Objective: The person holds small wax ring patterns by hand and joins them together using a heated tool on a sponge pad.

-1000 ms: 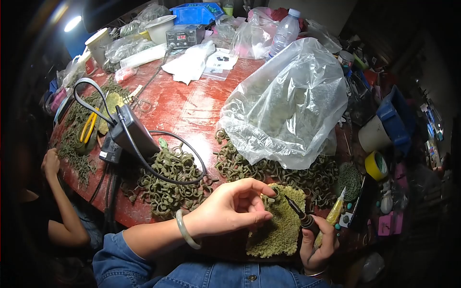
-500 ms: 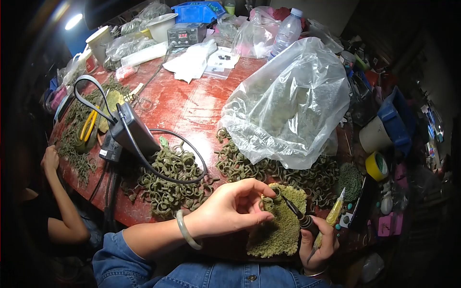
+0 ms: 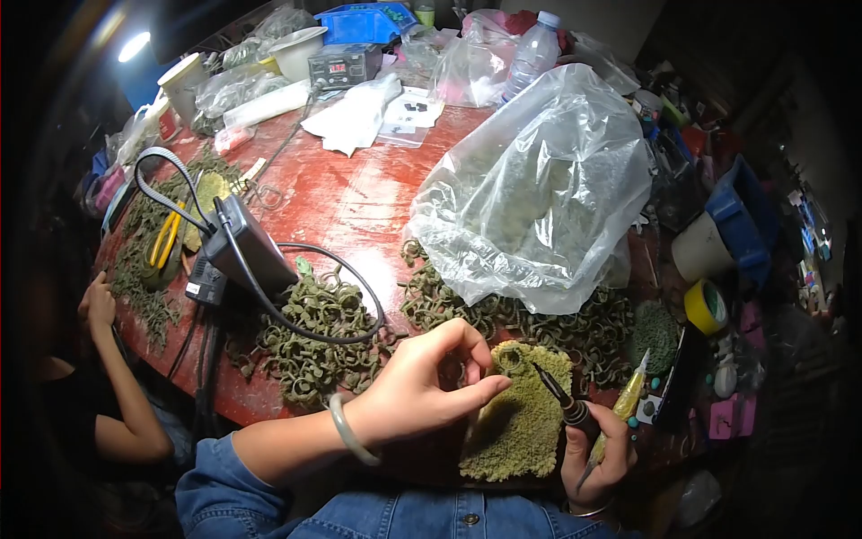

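Rings (image 3: 310,346) heap on the red table (image 3: 359,198), crowding the far edge of a tufted pad (image 3: 525,436); room lies nearside. The left hand (image 3: 426,386), half-open, seems empty; the right hand (image 3: 600,454) grips a yellow tube (image 3: 631,393) and dark tool (image 3: 576,413), tip just beside one ring (image 3: 510,357), presumably pad-steadied.

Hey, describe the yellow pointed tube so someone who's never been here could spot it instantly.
At the red table, find the big clear plastic bag. Below it in the picture, the person's right hand holds two pointed things. The yellow tube is the one farther right, with a pale tip pointing up; its neighbour is a dark tool angled over the green mat.
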Demonstrator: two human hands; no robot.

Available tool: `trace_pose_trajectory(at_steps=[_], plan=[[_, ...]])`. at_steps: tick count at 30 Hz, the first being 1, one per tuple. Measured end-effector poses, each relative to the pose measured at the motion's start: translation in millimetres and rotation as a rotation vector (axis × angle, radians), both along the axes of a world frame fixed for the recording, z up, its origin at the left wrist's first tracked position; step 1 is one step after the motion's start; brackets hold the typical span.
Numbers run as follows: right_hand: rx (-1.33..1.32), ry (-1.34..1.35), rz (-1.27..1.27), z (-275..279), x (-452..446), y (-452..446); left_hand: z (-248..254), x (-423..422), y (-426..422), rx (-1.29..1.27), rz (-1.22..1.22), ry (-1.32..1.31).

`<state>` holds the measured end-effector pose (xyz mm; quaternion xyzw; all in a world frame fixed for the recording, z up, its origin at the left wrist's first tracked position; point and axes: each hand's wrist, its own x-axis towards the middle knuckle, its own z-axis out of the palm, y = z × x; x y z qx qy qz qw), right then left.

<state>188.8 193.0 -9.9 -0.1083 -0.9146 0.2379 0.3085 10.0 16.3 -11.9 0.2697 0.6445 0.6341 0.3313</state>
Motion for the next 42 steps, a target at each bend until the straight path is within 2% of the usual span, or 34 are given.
trace_pose_trajectory(at_steps=[1, 3, 11, 13, 14, 16, 17, 22, 26, 31, 33, 34, 38, 40, 42], plan=[[0.004, 0.005, 0.004, -0.4, -0.3, -0.2, -2.1, 0.2, 1.4, -0.003, 0.004, 0.0], [0.004, 0.009, 0.016, -0.6, -0.9, -0.4, -3.3, 1.3, 6.1, -0.037, 0.058, 0.51], [0.026, 0.007, 0.027, 1.4, -0.3, 0.7, -10.9, 3.1, 8.5, 0.01, 0.141, 0.635], [0.039, 0.012, 0.02, 0.6, -0.3, 1.4, -2.2, 5.7, 5.3, 0.003, 0.078, 0.267], [0.052, 0.013, 0.013, 0.5, -0.1, 2.0, 2.7, 5.3, 2.9, 0.005, 0.074, 0.269], [0.026, 0.012, -0.001, 0.5, 0.6, 2.1, 11.2, 3.1, -2.8, 0.102, -0.027, -0.341], [-0.003, 0.011, -0.007, 0.4, 1.0, 2.4, 12.6, 2.0, -4.0, 0.122, -0.038, -0.374], [-0.013, 0.0, -0.016, 0.5, -1.0, 2.3, 5.1, -5.7, -6.7, 0.166, -0.107, -0.466], [-0.043, 0.0, -0.035, 1.5, 0.5, 3.6, 10.7, -4.3, -4.5, 0.148, -0.066, -0.46], [-0.039, -0.023, -0.068, 12.5, 4.0, 15.0, 7.9, -5.6, -5.8, 0.231, -0.147, -0.483], [0.072, -0.262, -0.021, 22.2, 4.4, 20.0, 9.6, -4.7, -6.9, 0.222, -0.162, -0.47], [0.03, -0.267, -0.024, 23.0, 3.8, 19.2, 10.1, -4.6, -6.9, 0.214, -0.175, -0.452], [0.008, -0.155, -0.027, 15.5, 5.1, 14.9, 7.5, -2.5, -6.2, 0.184, -0.174, -0.353], [0.103, -0.012, -0.059, 14.9, -0.5, 7.2, 10.5, -2.2, -5.7, 0.178, -0.177, -0.39], [0.123, 0.005, -0.048, 10.4, -3.2, 6.3, 6.3, -2.0, -4.6, 0.177, -0.178, -0.357]])
